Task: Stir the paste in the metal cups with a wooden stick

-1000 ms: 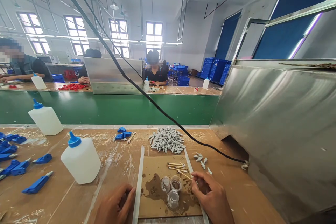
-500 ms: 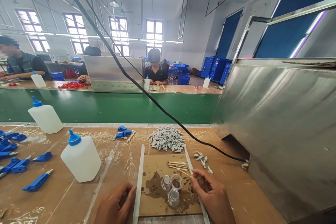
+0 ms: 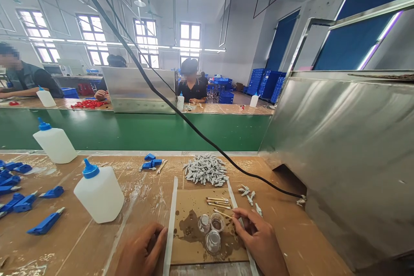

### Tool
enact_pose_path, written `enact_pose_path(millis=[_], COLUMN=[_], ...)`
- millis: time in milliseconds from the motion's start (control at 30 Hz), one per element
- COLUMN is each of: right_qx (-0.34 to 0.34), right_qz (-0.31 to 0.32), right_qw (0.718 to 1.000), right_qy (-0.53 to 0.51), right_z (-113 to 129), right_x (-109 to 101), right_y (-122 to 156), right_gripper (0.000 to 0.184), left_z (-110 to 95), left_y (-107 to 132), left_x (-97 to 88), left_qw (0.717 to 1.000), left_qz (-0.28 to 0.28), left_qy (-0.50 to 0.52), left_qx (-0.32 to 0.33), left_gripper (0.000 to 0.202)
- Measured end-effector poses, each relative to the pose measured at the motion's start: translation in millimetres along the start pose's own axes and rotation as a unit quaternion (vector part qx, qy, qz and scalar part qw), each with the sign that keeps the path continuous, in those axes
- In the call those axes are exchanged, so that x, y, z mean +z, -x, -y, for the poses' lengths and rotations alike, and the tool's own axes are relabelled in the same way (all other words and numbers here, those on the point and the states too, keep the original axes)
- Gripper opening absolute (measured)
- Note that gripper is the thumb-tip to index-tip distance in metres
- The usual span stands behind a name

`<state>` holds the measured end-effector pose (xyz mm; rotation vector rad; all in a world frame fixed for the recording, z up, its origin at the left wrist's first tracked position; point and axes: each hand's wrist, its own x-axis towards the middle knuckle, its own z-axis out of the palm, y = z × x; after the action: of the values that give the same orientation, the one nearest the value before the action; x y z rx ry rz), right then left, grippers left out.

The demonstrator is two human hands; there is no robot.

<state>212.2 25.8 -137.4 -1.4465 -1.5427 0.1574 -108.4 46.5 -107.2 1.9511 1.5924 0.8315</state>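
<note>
- Right hand (image 3: 260,235) is pinching a thin wooden stick (image 3: 223,213) between thumb and fingertips, and the stick pokes out to the left over a sheet of brown cardboard (image 3: 190,196).
- Left hand (image 3: 140,250) sits low at the bottom of the view, fingers curled in, just beside a white strip (image 3: 170,224) along the cardboard's left edge. Can't tell if it's gripping anything, since the fingers hide the palm.
- On the cardboard there are three small clear glass jars (image 3: 212,242) bunched together, touching or nearly so, right by a dark brown stain (image 3: 186,228). A few more wooden sticks (image 3: 218,201) lie side by side just above them.
- Past the cardboard there's a heap of small grey plastic parts (image 3: 205,169), plus a few loose ones (image 3: 249,197) off to the right.
- Over on the left of the bench, blue plastic pieces (image 3: 45,223) are scattered near a white glue bottle with a blue cap (image 3: 98,194). A second bottle (image 3: 54,144) stands further back.
- A stainless steel panel (image 3: 343,159) fills the right side, with a black cable (image 3: 207,138) running across the view.
- Beyond a green conveyor belt (image 3: 129,131), a co-worker (image 3: 190,88) sits at the far bench with both hands down on it.
</note>
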Motion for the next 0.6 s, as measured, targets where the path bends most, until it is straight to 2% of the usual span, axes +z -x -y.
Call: enact_pose_path(millis=[467,600], right_qx=[0.056,0.050], right_qz=[-0.014,-0.008], right_qw=[0.998,0.999], right_qy=[-0.016,-0.012], right_z=[-1.1,1.5], right_x=[-3.3,-3.4], right_y=[2.1,1.6], right_gripper=[0.021,0.023], left_z=[-10.9,-11.7], left_y=[-1.7,-1.2], left_x=[-4.1,-5.2], left_qw=[0.999,0.999], left_qz=[-0.025,-0.022], left_qy=[-0.016,-0.017], left_qx=[0.020,0.021], left_gripper=[0.039,0.039])
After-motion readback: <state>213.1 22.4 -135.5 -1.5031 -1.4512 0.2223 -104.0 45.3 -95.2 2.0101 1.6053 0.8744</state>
